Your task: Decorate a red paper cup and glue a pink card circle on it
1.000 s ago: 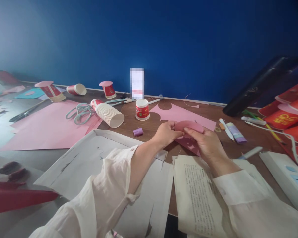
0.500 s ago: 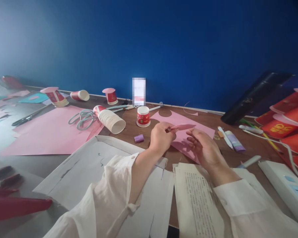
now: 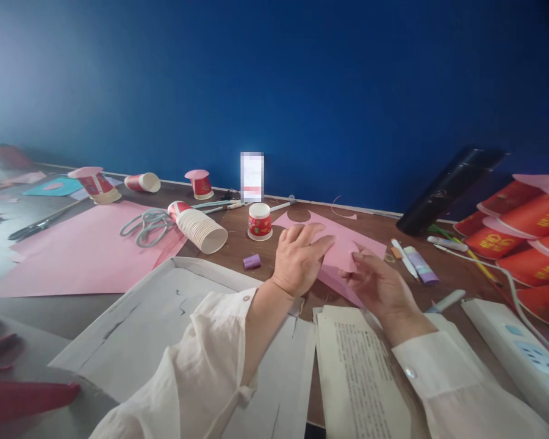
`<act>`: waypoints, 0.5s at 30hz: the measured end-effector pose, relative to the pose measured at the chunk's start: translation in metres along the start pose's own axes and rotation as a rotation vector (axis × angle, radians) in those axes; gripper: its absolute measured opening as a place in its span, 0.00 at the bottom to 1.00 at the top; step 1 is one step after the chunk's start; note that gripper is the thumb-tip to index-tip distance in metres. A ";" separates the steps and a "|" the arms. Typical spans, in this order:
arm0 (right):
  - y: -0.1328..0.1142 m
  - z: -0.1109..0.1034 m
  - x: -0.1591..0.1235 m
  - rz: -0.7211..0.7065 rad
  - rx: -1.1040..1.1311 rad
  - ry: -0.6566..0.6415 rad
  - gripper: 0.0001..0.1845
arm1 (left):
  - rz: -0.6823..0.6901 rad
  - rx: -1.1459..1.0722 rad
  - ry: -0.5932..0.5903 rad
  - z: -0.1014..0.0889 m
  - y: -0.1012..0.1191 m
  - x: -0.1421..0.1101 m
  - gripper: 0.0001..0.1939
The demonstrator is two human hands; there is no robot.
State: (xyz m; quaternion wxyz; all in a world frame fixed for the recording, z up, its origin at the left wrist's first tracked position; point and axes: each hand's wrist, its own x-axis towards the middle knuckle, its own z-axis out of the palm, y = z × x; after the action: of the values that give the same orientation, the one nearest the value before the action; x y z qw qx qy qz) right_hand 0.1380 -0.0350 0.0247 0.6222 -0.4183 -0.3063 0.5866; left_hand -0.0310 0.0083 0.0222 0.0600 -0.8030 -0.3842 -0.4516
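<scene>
My right hand pinches a small cut piece of pink paper between thumb and fingers. That piece is hard to tell apart from the pink sheet behind it, whose far edge has rounded cutouts. My left hand is beside the piece with its fingers apart. Whether its fingertips touch the paper I cannot tell. Just beyond my left hand stands an upside-down red and white paper cup. A purple cap lies on the table left of that hand.
Nested paper cups lie by a coiled cord on a large pink sheet. A white box lid and printed pages lie close in front. A power strip, glue stick and stacked red cups are right.
My left hand has let go of the pink piece and spread its fingers. My right hand has closed on it, and the piece has turned from edge-on to more face-on.
</scene>
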 end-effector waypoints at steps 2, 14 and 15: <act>-0.001 -0.002 0.000 0.019 -0.039 -0.042 0.10 | -0.136 -0.055 -0.035 0.002 -0.004 0.000 0.22; -0.006 -0.004 -0.007 -0.006 -0.255 -0.101 0.25 | -1.150 -1.486 -0.478 -0.003 -0.007 0.009 0.22; -0.007 -0.004 -0.007 -0.001 -0.253 -0.108 0.25 | -1.152 -1.511 -0.518 -0.004 -0.007 0.008 0.22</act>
State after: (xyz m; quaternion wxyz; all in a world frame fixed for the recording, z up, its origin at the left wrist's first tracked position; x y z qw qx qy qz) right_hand 0.1440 -0.0422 0.0292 0.5475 -0.4609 -0.4112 0.5646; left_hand -0.0357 0.0161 0.0287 -0.7843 -0.3943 -0.3284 -0.3485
